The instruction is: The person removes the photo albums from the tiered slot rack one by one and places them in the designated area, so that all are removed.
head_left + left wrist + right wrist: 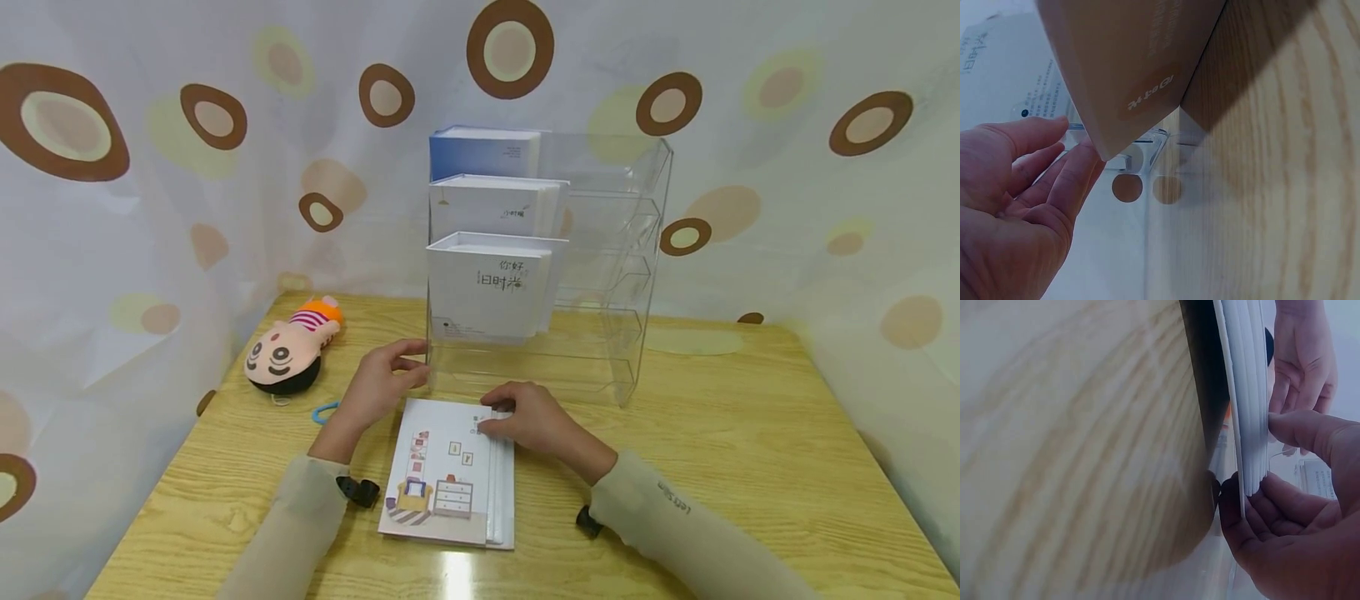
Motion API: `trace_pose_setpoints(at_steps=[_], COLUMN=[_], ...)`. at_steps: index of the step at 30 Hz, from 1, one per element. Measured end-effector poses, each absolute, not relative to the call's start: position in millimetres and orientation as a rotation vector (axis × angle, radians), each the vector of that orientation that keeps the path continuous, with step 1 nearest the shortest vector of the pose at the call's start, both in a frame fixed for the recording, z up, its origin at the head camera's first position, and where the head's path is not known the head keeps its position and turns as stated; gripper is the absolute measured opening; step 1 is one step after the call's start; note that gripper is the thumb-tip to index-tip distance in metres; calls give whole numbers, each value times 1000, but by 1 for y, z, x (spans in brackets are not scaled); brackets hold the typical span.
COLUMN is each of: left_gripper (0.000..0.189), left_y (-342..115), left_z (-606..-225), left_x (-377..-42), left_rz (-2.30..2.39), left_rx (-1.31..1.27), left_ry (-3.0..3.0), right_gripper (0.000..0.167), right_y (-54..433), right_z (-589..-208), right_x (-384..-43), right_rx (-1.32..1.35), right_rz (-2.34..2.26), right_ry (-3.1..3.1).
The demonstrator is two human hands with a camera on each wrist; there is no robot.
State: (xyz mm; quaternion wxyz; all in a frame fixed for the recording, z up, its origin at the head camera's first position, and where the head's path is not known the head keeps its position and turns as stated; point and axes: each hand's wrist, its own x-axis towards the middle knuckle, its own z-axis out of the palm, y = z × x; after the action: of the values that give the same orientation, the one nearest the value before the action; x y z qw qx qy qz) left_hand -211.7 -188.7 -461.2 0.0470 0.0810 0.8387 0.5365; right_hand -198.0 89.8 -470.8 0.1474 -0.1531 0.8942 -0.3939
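Observation:
A white notebook [438, 475] with a drawn armchair and dresser on its cover lies on the table in the head view. My right hand [536, 418] pinches its far right corner, thumb on top. The right wrist view shows fingers reaching beneath the lower cover of the notebook [1244, 394], whose layered edge faces the camera. My left hand [381, 379] is at the lower left edge of a clear tiered rack [592, 362], fingers loosely bent and fingertips right at that edge. In the left wrist view, the left hand [1029, 200] overlaps a shaded corner of the notebook [1129, 75].
Several white and blue books [487, 292] stand in the rack's left side on separate tiers. A plush doll [292, 350] lies on the table at the left, near a small blue ring-shaped thing [324, 412]. Patterned curtain [750, 192] surrounds the wooden table [750, 467].

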Motion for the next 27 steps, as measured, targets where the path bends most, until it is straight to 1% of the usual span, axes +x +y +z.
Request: trace_pose_setpoints(at_steps=[12, 27], left_gripper=[50, 50], left_y=[-188, -188], left_z=[-461, -461], left_x=[-211, -210], left_rz=[1642, 1626], left_rx=[233, 241], left_ry=[2554, 2573], right_gripper=[40, 46], right_y=[89, 87], right_z=[-472, -473], right_x=[-186, -181], right_rx=[-395, -341], right_rz=[-1229, -1275], right_ry=[2592, 2606])
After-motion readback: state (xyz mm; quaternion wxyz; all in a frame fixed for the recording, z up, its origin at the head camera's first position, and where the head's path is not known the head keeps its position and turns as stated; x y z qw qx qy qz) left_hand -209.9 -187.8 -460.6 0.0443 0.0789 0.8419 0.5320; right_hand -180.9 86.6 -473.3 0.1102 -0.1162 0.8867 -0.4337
